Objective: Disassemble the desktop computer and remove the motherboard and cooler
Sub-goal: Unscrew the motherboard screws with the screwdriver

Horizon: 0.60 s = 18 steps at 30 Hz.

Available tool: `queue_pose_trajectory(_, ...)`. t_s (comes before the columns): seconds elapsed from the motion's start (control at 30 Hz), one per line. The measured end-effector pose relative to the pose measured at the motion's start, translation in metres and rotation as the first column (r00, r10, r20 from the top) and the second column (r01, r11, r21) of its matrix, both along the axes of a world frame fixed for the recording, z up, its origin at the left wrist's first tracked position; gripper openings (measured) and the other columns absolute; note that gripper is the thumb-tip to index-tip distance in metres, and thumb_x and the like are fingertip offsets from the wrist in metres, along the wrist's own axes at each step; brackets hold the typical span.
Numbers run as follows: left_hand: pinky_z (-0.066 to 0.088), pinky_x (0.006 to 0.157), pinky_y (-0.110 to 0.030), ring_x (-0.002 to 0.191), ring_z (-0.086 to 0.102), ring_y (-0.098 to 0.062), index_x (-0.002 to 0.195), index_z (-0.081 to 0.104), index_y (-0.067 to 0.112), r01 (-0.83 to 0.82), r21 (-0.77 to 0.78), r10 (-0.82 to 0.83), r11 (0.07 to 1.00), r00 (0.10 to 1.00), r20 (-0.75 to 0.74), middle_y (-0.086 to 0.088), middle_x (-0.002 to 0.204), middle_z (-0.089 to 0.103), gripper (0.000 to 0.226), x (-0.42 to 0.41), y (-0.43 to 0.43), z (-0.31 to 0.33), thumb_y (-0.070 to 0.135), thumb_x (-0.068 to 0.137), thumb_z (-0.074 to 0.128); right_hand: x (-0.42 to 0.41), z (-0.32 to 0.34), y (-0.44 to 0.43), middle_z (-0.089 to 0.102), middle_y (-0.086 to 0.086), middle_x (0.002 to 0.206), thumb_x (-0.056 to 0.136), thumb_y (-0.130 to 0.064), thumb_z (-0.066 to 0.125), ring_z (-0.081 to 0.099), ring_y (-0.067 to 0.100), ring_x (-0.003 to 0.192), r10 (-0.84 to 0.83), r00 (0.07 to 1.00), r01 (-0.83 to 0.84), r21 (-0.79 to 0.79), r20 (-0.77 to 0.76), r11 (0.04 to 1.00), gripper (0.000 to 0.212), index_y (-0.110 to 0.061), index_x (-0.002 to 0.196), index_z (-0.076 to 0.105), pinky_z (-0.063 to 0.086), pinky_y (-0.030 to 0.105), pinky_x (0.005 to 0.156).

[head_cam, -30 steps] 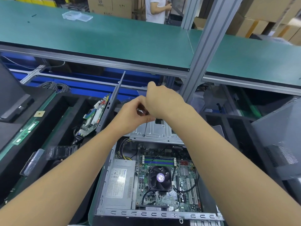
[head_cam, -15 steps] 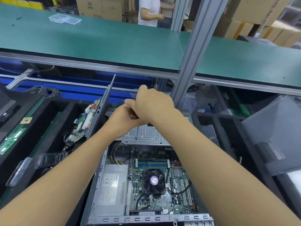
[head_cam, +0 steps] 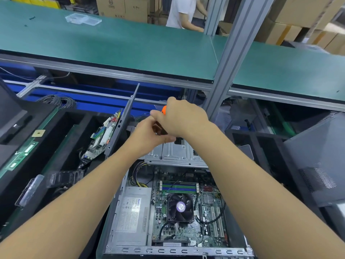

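Observation:
An open desktop case lies flat in front of me. Inside it I see the green motherboard, a black cooler fan and a grey power supply. A metal drive cage covers the far end. My right hand grips a screwdriver with an orange-capped handle, its thin shaft pointing down onto the cage. My left hand pinches the screwdriver just below the handle. Most of the handle is hidden by both hands.
A removed circuit board leans against a grey panel at left, in black foam trays. A grey cover lies at right. An aluminium post and green shelf stand beyond. A person in white works behind.
The view has shifted a little. The orange end of the screwdriver handle now shows above my right hand, and both hands stay together over the drive cage.

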State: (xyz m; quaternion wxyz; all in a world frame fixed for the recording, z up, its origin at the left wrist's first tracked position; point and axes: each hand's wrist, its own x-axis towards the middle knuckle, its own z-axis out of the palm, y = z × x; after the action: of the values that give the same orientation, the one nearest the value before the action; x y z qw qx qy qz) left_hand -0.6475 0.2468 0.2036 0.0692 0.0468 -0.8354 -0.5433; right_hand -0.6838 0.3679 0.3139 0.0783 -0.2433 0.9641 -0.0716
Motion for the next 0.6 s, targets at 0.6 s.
queue_pose_trajectory(0.6, 0.054, 0.092, -0.034, 0.100, 0.067, -0.014, 0.102, 0.069, 0.043, 0.128, 0.075, -0.126, 0.989, 0.992, -0.028, 0.002, 0.102, 0.073, 0.021, 0.010, -0.008, -0.004, 0.029, 0.087, 0.074, -0.004, 0.006, -0.001, 0.048, 0.000, 0.077, 0.095, -0.033, 0.052, 0.051, 0.020, 0.070, 0.114, 0.992, -0.112, -0.027, 0.060, 0.993, 0.023, -0.015, 0.101, 0.040, 0.033, 0.033, 0.053)
